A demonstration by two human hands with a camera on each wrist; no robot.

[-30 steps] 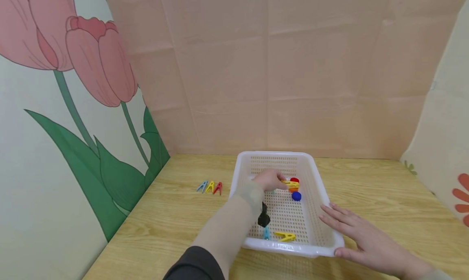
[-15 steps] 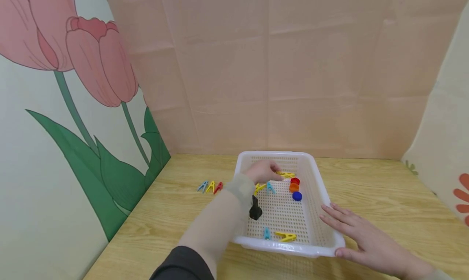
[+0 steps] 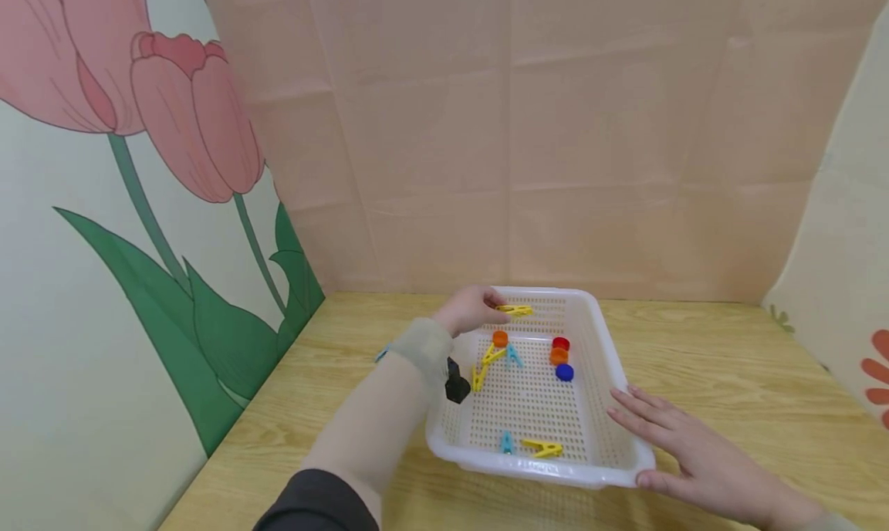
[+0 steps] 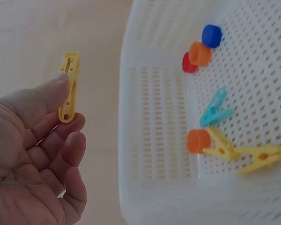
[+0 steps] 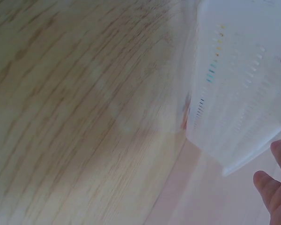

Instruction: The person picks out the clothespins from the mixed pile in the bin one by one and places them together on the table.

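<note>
My left hand (image 3: pixel 472 309) pinches a yellow clothespin (image 4: pixel 69 89) between thumb and fingers, up at the far left rim of a white plastic basket (image 3: pixel 611 361). Fingers spread, my right hand (image 3: pixel 684 450) touches the basket's right rim near its front corner. Inside the basket lie yellow clothespins (image 4: pixel 261 157), a blue one (image 3: pixel 514 355) and another blue one (image 3: pixel 507 442) close to the front wall. A row of bottle caps sits at the right: red (image 3: pixel 561 343), orange (image 3: pixel 559 356) and dark blue (image 3: pixel 565 372). One more orange cap (image 4: pixel 198 141) lies toward the far left.
The basket stands on a wooden table (image 3: pixel 333 346) before a wall covered in pinkish-beige sheeting (image 3: pixel 514 168). A blue clothespin (image 3: pixel 381 353) left of the basket peeks out behind my left arm, which hides what lies beside it. A tulip-painted wall (image 3: pixel 174 284) borders the table's left side.
My left hand, holding the yellow clothespin, has risen and moved left from over the basket's caps to its far left rim. The right hand stays in place.
</note>
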